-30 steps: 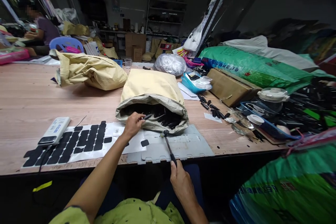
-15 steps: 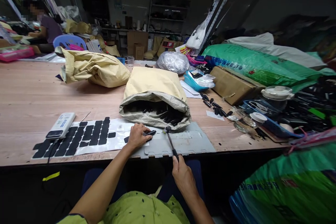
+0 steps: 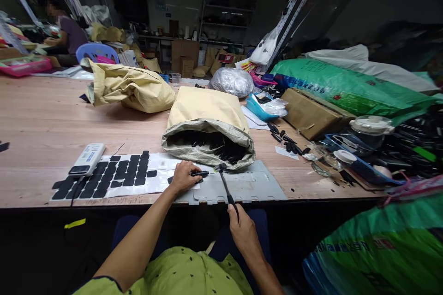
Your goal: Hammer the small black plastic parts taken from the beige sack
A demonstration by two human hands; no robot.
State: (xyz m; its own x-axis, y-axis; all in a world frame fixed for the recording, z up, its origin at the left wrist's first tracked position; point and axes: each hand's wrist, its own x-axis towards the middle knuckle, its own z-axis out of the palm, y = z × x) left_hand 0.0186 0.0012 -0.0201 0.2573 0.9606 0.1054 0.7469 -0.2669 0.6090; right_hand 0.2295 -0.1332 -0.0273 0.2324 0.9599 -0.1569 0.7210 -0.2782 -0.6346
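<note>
My left hand [image 3: 185,176] is closed on a small black cylindrical piece [image 3: 200,174], held low over the near edge of the table. My right hand [image 3: 243,224] wraps round the dark handle of a small hammer [image 3: 227,189]; its head is up near the mouth of a sack, right of the black piece and apart from it. The open paper sack [image 3: 207,106] lies on its side, its mouth towards me, with many black pieces [image 3: 228,151] inside. Beneath both hands lies a grey flat board [image 3: 249,184]. A white sheet with black rounded-square pads [image 3: 131,173] lies to the left.
A white electronic device [image 3: 86,159] rests on the sheet's left. Behind stands another folded sack [image 3: 138,94]. Loose black pieces [image 3: 285,140], a cardboard box [image 3: 314,113] and a lidded jar [image 3: 370,129] crowd the right. A person [image 3: 67,32] sits far left.
The view has shifted slightly, so the whole table appears a little further right. Both hands keep their holds; the hammer's head has turned a little.
</note>
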